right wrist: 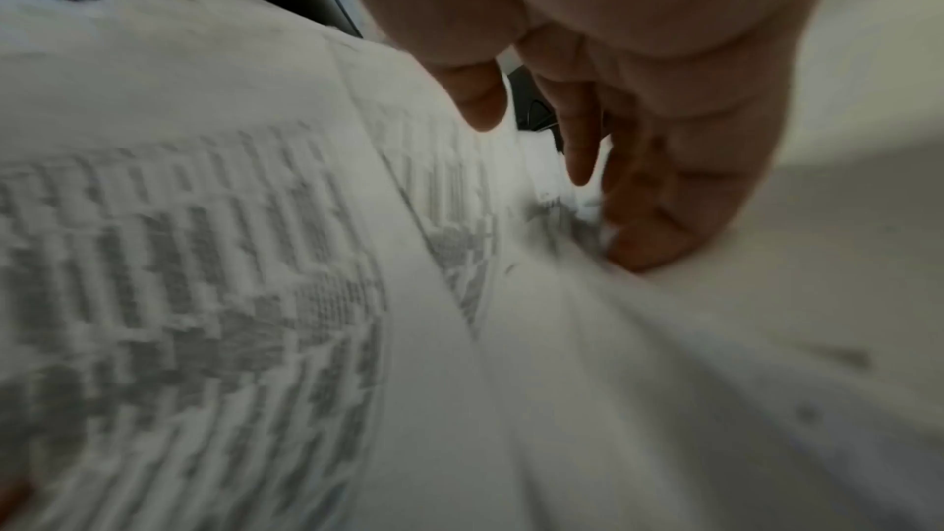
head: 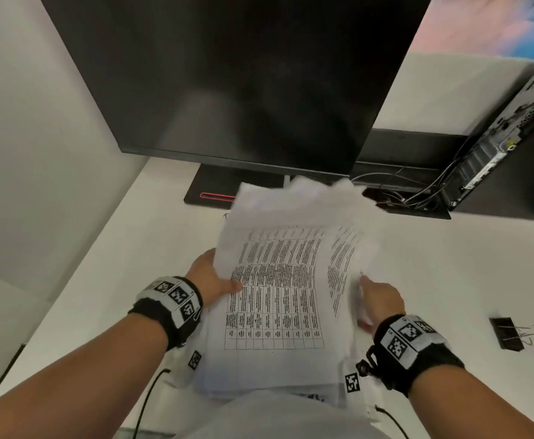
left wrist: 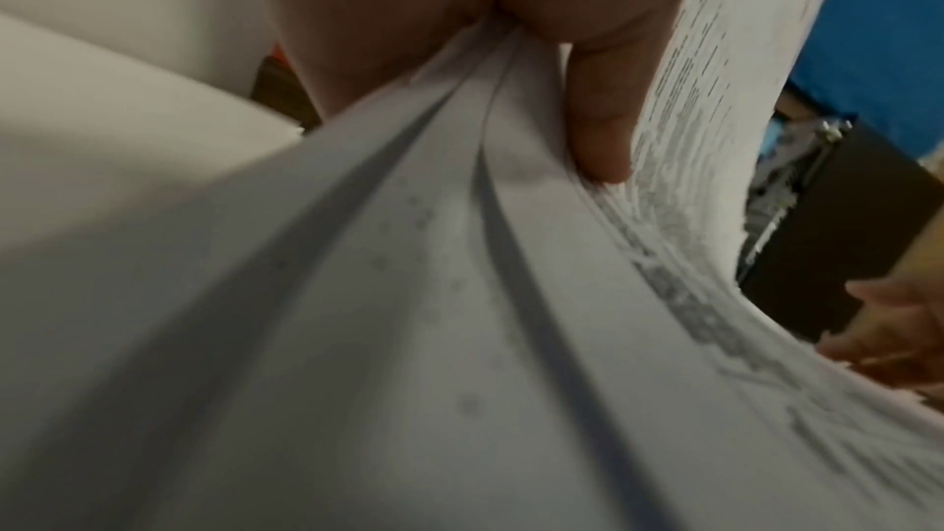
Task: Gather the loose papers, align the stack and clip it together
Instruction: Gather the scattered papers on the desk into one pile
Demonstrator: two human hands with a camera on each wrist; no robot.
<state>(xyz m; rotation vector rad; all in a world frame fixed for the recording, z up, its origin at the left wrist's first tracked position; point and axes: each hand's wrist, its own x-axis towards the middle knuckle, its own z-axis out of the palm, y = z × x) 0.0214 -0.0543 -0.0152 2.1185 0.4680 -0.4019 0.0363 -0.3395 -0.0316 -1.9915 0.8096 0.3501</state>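
A stack of white papers (head: pixel 278 296) with a printed table on the top sheet is lifted over the desk, its sheets uneven and fanned at the far end. My left hand (head: pixel 224 280) grips its left edge, thumb (left wrist: pixel 603 116) on top of the papers (left wrist: pixel 460 297) and fingers hidden beneath. At the right edge my right hand (head: pixel 370 296) holds the papers (right wrist: pixel 229 257), thumb (right wrist: pixel 480 103) above and fingers (right wrist: pixel 638 225) at the sheet edges; this view is blurred. A black binder clip (head: pixel 510 332) lies on the desk, right of my right wrist.
A dark monitor (head: pixel 243 83) on a black base (head: pixel 211 188) stands just behind the papers. A black computer case (head: pixel 500 144) with loose cables (head: pixel 399 198) is at the back right. A white partition (head: pixel 21 137) bounds the white desk (head: pixel 449 280) on the left.
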